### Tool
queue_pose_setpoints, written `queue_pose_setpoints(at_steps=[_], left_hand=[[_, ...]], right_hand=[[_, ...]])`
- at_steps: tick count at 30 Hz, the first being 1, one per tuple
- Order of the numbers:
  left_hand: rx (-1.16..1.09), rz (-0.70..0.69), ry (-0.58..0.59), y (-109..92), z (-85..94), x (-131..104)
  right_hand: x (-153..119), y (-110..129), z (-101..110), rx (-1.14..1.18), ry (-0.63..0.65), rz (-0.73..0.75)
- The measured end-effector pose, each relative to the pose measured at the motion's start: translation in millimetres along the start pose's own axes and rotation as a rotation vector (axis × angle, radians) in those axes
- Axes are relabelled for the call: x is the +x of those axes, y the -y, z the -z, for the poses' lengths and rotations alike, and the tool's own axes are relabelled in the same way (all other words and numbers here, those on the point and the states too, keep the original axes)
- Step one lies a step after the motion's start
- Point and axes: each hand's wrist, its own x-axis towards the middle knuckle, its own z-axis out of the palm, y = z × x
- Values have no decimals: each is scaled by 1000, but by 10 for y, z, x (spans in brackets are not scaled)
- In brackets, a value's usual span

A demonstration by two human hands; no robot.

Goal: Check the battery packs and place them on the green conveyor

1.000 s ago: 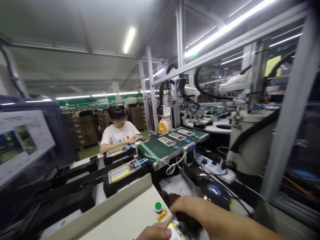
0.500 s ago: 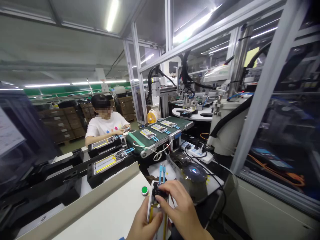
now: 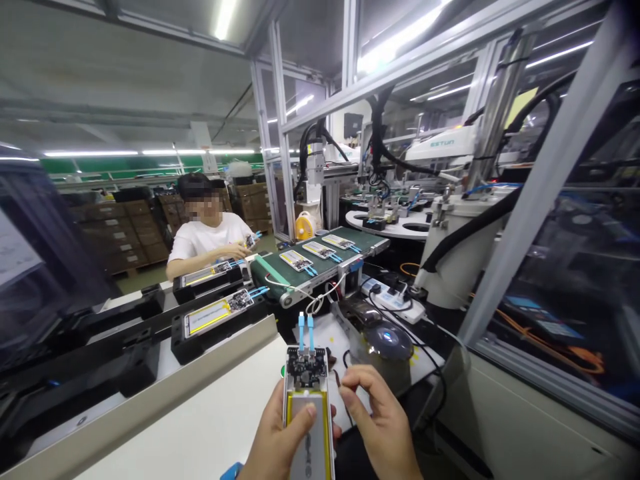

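Left hand [image 3: 277, 427] closed round a unit [image 3: 307, 391], thumb pressed flat on the battery [image 3: 313, 450], fingertips curling past the far edge. Unit is held in front of the body, near the edge of the pale panel [image 3: 200, 420], board [image 3: 306, 368] end outward. Right hand [image 3: 377, 423] just beside it, apart, half curled; thumb and forefinger nearly meet. Cannot tell if they pinch anything small.

Risks, as judged: one hand carries all the weight, so a slack grip could drop the unit off the panel edge. Hard thumb pressure could dent the battery. Bare fingertips on the exposed board could nudge parts or leave static. The two blue leads [image 3: 301, 333] stick out free; a snag on the black cable [image 3: 436, 383] could strain their joints. Green button [image 3: 283, 371], mostly hidden behind the unit, could take an accidental knock.
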Motion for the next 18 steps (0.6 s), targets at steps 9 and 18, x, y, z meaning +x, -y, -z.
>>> queue_pose_setpoints(at_steps=[9, 18], left_hand=[[-14, 19, 69, 54, 12, -30], [102, -64, 58, 58, 32, -15]], right_hand=[[93, -18, -26, 91, 170, -68], [-7, 179, 8, -309, 204, 332]])
